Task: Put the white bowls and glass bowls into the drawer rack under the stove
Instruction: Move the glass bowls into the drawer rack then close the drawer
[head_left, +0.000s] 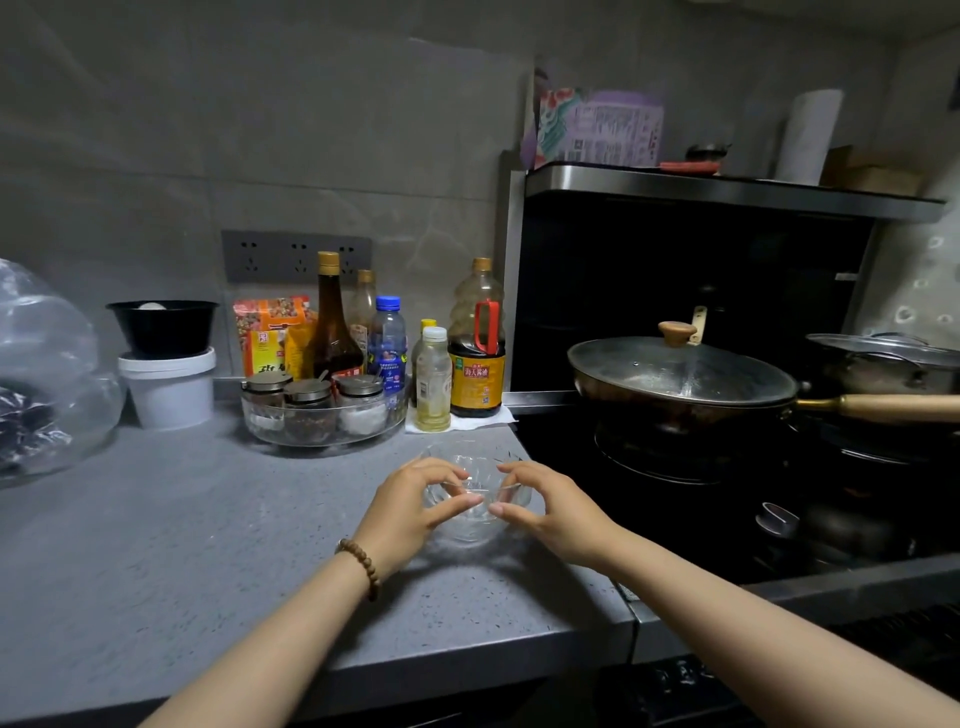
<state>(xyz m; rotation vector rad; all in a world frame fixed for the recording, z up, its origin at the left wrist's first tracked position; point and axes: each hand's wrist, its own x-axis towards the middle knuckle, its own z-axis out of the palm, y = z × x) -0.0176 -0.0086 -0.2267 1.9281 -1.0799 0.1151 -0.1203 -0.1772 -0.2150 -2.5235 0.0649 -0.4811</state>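
Writing: large dark plastic bottle with a red handle (477, 353), centre of frame; its yellow label reads 海天酱油. I cannot read the other labels.
Bowl: clear faceted glass bowl (470, 525), lower centre, over the speckled grey countertop (208, 545), just beside the black stove (566, 441).
Left hand (410, 512): fingers curled narrow round the bowl's left rim.
Right hand (550, 512): fingers curled narrow round the right rim.
Fingers: bowl held between both hands, thumb tips nearly meeting.
Unclear: I cannot tell whether the bowl is resting or lifted.

Glass bowl (470, 522) partly behind fingers (453, 505); plastic bag (49, 364) partly off-frame left
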